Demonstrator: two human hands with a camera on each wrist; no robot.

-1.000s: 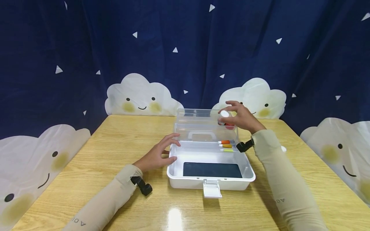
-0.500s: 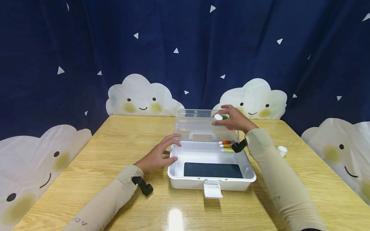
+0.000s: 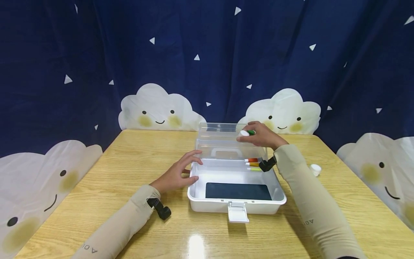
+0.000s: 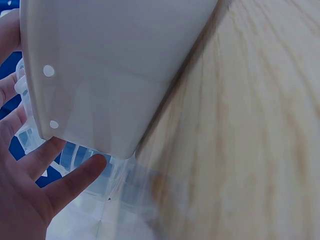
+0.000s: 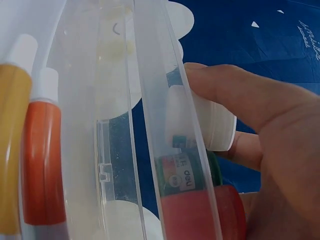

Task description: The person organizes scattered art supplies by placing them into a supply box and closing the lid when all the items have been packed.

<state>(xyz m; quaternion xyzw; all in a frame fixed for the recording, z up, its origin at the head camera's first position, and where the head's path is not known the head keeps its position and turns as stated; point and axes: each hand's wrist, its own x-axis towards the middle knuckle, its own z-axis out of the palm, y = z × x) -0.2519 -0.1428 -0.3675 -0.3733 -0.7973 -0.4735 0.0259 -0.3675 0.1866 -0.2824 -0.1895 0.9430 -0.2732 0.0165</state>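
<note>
Just lowered: white jar [image 3: 244,133] left of green jar [image 3: 252,132].
Right hand [image 3: 263,136] pinches it, apparently almost placed; left hand [image 3: 175,175], fingers apart.

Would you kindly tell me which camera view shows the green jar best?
The right wrist view, where the green jar appears close up, its label visible through clear plastic. The head view shows only a small green patch at the right hand; the left wrist view doesn't show it.

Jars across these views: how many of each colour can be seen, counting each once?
White jars: 2 (one in the right hand, the other jar on the table)
Green jar: 1
Red jar: 1
Total: 4
</note>
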